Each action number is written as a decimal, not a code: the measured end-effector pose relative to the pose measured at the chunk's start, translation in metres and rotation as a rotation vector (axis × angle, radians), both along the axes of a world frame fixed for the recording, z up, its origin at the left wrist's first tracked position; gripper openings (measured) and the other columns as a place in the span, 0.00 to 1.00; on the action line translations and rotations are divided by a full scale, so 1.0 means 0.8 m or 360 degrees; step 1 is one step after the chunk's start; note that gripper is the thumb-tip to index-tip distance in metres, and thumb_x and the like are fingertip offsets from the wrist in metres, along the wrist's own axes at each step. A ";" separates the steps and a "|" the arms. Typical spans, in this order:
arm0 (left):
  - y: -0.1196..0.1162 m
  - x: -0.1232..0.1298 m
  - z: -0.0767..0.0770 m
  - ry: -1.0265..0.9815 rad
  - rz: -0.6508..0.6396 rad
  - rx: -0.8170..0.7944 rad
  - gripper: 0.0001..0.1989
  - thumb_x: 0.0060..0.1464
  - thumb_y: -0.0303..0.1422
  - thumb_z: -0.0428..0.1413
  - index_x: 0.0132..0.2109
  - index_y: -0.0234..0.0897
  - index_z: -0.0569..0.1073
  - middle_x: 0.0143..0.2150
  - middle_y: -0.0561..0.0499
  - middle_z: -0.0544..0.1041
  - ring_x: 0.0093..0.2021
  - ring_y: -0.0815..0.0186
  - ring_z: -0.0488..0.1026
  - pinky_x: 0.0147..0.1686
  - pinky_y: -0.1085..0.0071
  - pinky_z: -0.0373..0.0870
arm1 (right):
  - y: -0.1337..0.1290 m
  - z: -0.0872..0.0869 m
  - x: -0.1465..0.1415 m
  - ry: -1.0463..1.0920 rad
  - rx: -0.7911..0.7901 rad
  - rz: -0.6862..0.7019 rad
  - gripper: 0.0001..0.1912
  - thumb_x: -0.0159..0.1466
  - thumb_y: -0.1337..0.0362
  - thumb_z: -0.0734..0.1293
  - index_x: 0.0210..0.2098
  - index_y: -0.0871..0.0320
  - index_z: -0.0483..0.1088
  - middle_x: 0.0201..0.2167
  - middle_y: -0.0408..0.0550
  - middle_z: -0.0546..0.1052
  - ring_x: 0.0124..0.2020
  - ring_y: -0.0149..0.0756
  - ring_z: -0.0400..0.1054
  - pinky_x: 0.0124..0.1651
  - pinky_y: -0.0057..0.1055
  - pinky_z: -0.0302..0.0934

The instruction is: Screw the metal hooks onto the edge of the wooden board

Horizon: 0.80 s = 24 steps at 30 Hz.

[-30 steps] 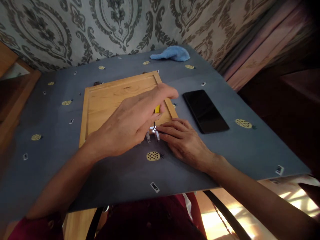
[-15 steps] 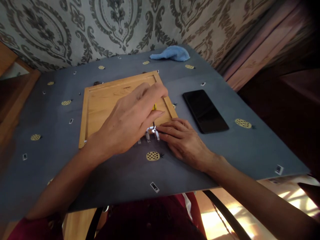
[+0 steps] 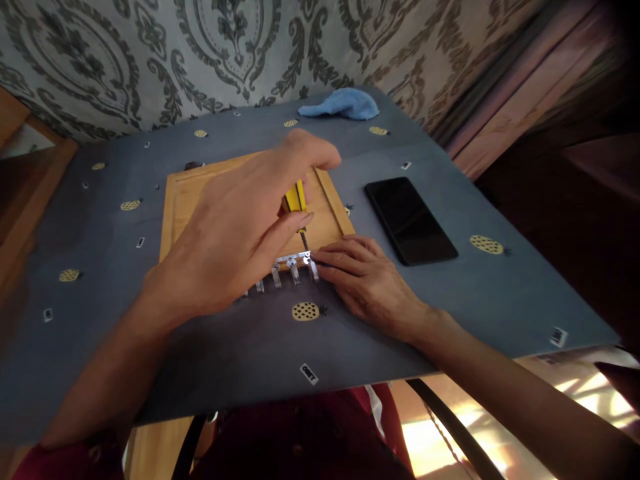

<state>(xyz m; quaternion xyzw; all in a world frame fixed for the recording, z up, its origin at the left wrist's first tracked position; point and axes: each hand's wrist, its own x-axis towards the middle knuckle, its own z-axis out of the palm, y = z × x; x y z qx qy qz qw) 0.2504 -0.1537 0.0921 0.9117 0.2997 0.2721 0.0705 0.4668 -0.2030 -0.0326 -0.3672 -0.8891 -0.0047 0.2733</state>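
Screwdriver (image 3: 295, 197) sits in left hand's (image 3: 225, 227) grip, fingers around yellow handle, shaft angled down, tip at right end of shiny hook rail (image 3: 295, 259), probably so the hand can turn it there. Rail lies along near edge of wooden board (image 3: 334, 210), hooks overhanging. Right hand's (image 3: 370, 280) fingertips touch rail's end, likely bracing it; pinching or not, can't tell. Board lies flat on table (image 3: 240, 373), presumably for firm backing.
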 end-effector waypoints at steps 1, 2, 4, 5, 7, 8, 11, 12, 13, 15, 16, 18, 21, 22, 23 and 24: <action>-0.001 0.000 0.001 -0.0015 0.0014 -0.0012 0.20 0.58 0.22 0.54 0.55 0.41 0.65 0.49 0.52 0.76 0.48 0.65 0.75 0.48 0.68 0.76 | 0.000 0.000 0.000 0.0005 -0.0002 0.0003 0.14 0.68 0.72 0.60 0.46 0.57 0.76 0.51 0.50 0.79 0.51 0.44 0.70 0.57 0.49 0.62; -0.001 -0.001 0.001 -0.0017 0.0020 -0.0023 0.20 0.58 0.22 0.54 0.55 0.42 0.65 0.49 0.52 0.76 0.49 0.65 0.75 0.48 0.68 0.76 | 0.000 0.000 0.000 0.0010 -0.0003 0.0006 0.14 0.68 0.72 0.60 0.46 0.57 0.76 0.51 0.50 0.79 0.51 0.44 0.70 0.57 0.49 0.62; -0.001 0.000 0.000 0.0005 0.0001 -0.0016 0.19 0.59 0.23 0.53 0.55 0.42 0.65 0.49 0.53 0.76 0.48 0.65 0.76 0.48 0.67 0.77 | 0.000 0.000 0.000 0.0017 -0.0009 0.0011 0.14 0.68 0.72 0.60 0.46 0.57 0.76 0.51 0.51 0.79 0.50 0.45 0.70 0.56 0.49 0.62; -0.001 0.000 -0.001 0.0023 -0.0018 0.0002 0.18 0.59 0.23 0.53 0.55 0.41 0.65 0.48 0.53 0.76 0.48 0.65 0.76 0.48 0.66 0.77 | 0.000 0.000 0.000 0.0018 -0.0011 0.0010 0.14 0.68 0.72 0.60 0.46 0.57 0.76 0.51 0.51 0.79 0.50 0.45 0.70 0.56 0.49 0.62; 0.000 0.002 -0.004 0.0052 -0.0055 0.0037 0.18 0.60 0.23 0.52 0.55 0.42 0.65 0.47 0.54 0.76 0.48 0.65 0.76 0.49 0.65 0.77 | 0.000 0.000 0.000 0.0017 -0.0012 0.0004 0.14 0.68 0.72 0.60 0.46 0.57 0.76 0.51 0.50 0.79 0.51 0.45 0.70 0.56 0.49 0.62; 0.001 0.003 -0.006 0.0056 -0.0073 0.0050 0.18 0.60 0.23 0.52 0.55 0.43 0.65 0.47 0.54 0.77 0.48 0.66 0.76 0.49 0.65 0.77 | 0.000 0.000 0.000 0.0017 -0.0010 0.0004 0.14 0.69 0.72 0.60 0.46 0.57 0.76 0.51 0.50 0.79 0.51 0.44 0.70 0.56 0.49 0.62; 0.002 0.005 -0.009 0.0065 -0.0110 0.0022 0.18 0.61 0.22 0.51 0.55 0.44 0.64 0.48 0.54 0.77 0.48 0.66 0.76 0.49 0.67 0.77 | 0.000 0.000 0.000 0.0025 0.0003 0.0013 0.14 0.69 0.72 0.60 0.46 0.57 0.76 0.51 0.50 0.79 0.50 0.44 0.70 0.56 0.49 0.62; 0.002 0.006 -0.009 0.0069 -0.0113 0.0002 0.18 0.61 0.22 0.51 0.55 0.44 0.64 0.49 0.53 0.77 0.48 0.66 0.76 0.49 0.67 0.77 | 0.000 0.000 0.000 0.0029 0.0011 0.0019 0.14 0.69 0.72 0.60 0.46 0.58 0.76 0.51 0.50 0.80 0.50 0.44 0.71 0.56 0.49 0.62; 0.003 0.007 -0.010 0.0080 -0.0113 -0.0023 0.18 0.61 0.22 0.50 0.55 0.43 0.64 0.49 0.53 0.76 0.49 0.66 0.76 0.49 0.67 0.77 | 0.000 0.000 0.000 0.0033 0.0016 0.0022 0.14 0.69 0.72 0.60 0.46 0.58 0.76 0.51 0.50 0.80 0.50 0.45 0.71 0.56 0.49 0.62; 0.003 0.008 -0.010 0.0089 -0.0108 -0.0064 0.17 0.61 0.23 0.50 0.55 0.43 0.64 0.50 0.53 0.76 0.49 0.65 0.76 0.49 0.66 0.77 | 0.000 0.000 -0.001 0.0032 0.0016 0.0022 0.14 0.69 0.72 0.60 0.45 0.58 0.76 0.51 0.50 0.80 0.50 0.45 0.70 0.56 0.49 0.62; 0.004 0.009 -0.011 0.0085 -0.0108 -0.0071 0.17 0.61 0.23 0.50 0.55 0.43 0.64 0.50 0.53 0.76 0.49 0.65 0.76 0.49 0.66 0.77 | 0.000 -0.001 -0.001 0.0028 0.0008 0.0017 0.14 0.69 0.72 0.60 0.46 0.58 0.76 0.51 0.50 0.79 0.51 0.45 0.70 0.56 0.49 0.62; 0.004 0.009 -0.011 0.0079 -0.0106 -0.0064 0.17 0.61 0.23 0.50 0.54 0.43 0.65 0.51 0.53 0.76 0.49 0.66 0.76 0.49 0.66 0.77 | 0.000 0.000 -0.001 0.0019 -0.0011 0.0008 0.14 0.69 0.72 0.60 0.46 0.57 0.76 0.51 0.50 0.79 0.51 0.44 0.70 0.57 0.49 0.62; 0.003 0.010 -0.009 0.0102 -0.0105 -0.0058 0.17 0.61 0.22 0.50 0.54 0.42 0.65 0.52 0.52 0.76 0.51 0.65 0.75 0.51 0.66 0.77 | 0.000 0.000 -0.001 0.0016 -0.0010 0.0006 0.14 0.69 0.72 0.60 0.46 0.57 0.76 0.51 0.49 0.79 0.51 0.44 0.70 0.57 0.49 0.61; 0.002 0.010 -0.009 0.0114 -0.0112 -0.0058 0.17 0.61 0.22 0.50 0.55 0.41 0.65 0.52 0.52 0.76 0.52 0.65 0.75 0.52 0.66 0.76 | 0.000 0.000 -0.001 0.0018 -0.0002 0.0008 0.14 0.69 0.72 0.60 0.46 0.57 0.76 0.51 0.49 0.79 0.51 0.44 0.70 0.57 0.48 0.62; 0.002 0.009 -0.009 0.0122 -0.0124 -0.0056 0.17 0.60 0.21 0.50 0.55 0.41 0.65 0.53 0.51 0.76 0.53 0.65 0.75 0.53 0.66 0.76 | 0.000 0.000 -0.001 0.0019 0.0007 0.0011 0.13 0.69 0.72 0.60 0.45 0.58 0.76 0.51 0.50 0.79 0.51 0.44 0.70 0.57 0.48 0.62; 0.002 0.009 -0.009 0.0126 -0.0135 -0.0052 0.18 0.60 0.21 0.50 0.55 0.41 0.65 0.53 0.51 0.76 0.53 0.65 0.74 0.53 0.66 0.76 | 0.000 0.000 -0.001 0.0017 0.0012 0.0013 0.13 0.69 0.72 0.60 0.45 0.58 0.76 0.51 0.50 0.79 0.51 0.44 0.70 0.57 0.48 0.62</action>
